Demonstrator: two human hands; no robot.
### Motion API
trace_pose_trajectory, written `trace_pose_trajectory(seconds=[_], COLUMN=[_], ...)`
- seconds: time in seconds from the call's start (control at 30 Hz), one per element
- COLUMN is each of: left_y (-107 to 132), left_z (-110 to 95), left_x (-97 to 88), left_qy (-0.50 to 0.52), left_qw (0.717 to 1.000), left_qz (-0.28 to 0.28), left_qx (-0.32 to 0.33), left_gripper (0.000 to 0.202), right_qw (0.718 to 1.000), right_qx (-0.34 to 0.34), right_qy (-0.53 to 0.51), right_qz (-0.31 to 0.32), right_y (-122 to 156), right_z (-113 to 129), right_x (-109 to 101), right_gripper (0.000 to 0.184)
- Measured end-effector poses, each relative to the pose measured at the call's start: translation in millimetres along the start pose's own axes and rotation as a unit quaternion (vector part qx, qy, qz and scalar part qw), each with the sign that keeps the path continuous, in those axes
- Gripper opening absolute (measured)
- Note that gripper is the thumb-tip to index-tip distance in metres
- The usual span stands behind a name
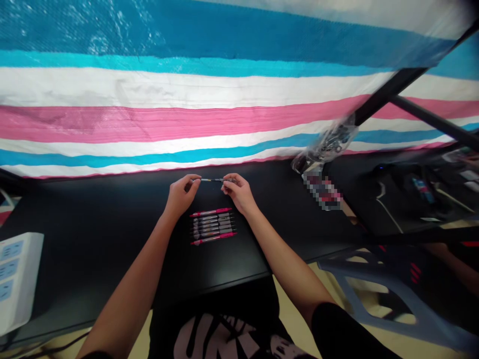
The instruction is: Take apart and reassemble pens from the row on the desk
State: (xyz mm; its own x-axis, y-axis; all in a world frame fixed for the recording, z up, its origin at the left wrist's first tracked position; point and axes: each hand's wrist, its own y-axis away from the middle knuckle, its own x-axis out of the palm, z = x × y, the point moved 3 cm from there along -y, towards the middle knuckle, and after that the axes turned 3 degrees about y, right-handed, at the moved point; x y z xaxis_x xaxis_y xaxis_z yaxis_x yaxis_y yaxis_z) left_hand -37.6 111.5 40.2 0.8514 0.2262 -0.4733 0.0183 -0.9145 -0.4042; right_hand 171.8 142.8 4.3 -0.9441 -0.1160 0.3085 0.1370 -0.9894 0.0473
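Both my hands hold one thin pen level above the black table. My left hand pinches its left end with closed fingers. My right hand is closed round its right end. Just below the hands, a row of several pens lies side by side on the table, the top and bottom ones pink, the ones between them darker.
A striped blue, white and pink sheet hangs behind the table. A white power strip sits at the left edge. A clear plastic bag of small parts lies at the right, by black bars. A grey-blue plastic stool stands at lower right.
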Motion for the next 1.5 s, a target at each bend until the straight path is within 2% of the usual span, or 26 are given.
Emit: trace_pose_trajectory(seconds=[0.17,0.27,0.43,0.6,0.73,0.93,1.03,1.33,1.5], left_y=[0.4,0.3,-0.9,-3.1,-4.3,-2.0,-1.0,-1.9,-1.8], left_z=[-1.1,0.8,9.8,16.4,17.2,15.8,13.6,10.2,10.6], left_x=[1.4,1.7,-1.2,-3.5,-2.6,-0.8,-1.5,-1.2,5.0], left_qy=[-0.001,0.005,0.058,0.097,0.124,0.221,0.225,0.164,0.087], left_qw=[1.0,1.0,0.997,0.992,0.987,0.96,0.955,0.972,0.982], left_qz=[0.012,0.016,0.032,0.046,0.056,0.087,0.096,0.124,0.15], left_qx=[0.022,0.014,-0.04,-0.064,-0.085,-0.15,-0.167,-0.117,-0.081], left_gripper=[0.027,0.027,0.038,0.026,0.028,0.036,0.037,0.033,0.026], right_qw=[1.0,0.999,1.0,0.999,0.998,0.997,0.997,0.983,0.971], right_qx=[-0.01,-0.004,-0.002,-0.011,-0.025,-0.022,-0.024,-0.068,-0.063], right_qy=[0.026,0.033,0.031,0.04,0.055,0.071,0.072,0.171,0.222], right_qz=[0.008,0.012,0.002,-0.015,-0.032,-0.025,-0.019,-0.011,0.06], right_y=[1.1,1.8,1.1,-0.6,-1.9,-2.0,-1.2,-1.0,3.0], right_z=[0.7,0.1,0.6,2.9,4.7,5.2,5.5,7.5,5.2], right_x=[0.4,0.8,-1.0,-5.1,-8.2,-8.3,-7.5,-9.1,-0.8], right_gripper=[0.025,0.025,0.026,0.024,0.024,0.024,0.022,0.02,0.02])
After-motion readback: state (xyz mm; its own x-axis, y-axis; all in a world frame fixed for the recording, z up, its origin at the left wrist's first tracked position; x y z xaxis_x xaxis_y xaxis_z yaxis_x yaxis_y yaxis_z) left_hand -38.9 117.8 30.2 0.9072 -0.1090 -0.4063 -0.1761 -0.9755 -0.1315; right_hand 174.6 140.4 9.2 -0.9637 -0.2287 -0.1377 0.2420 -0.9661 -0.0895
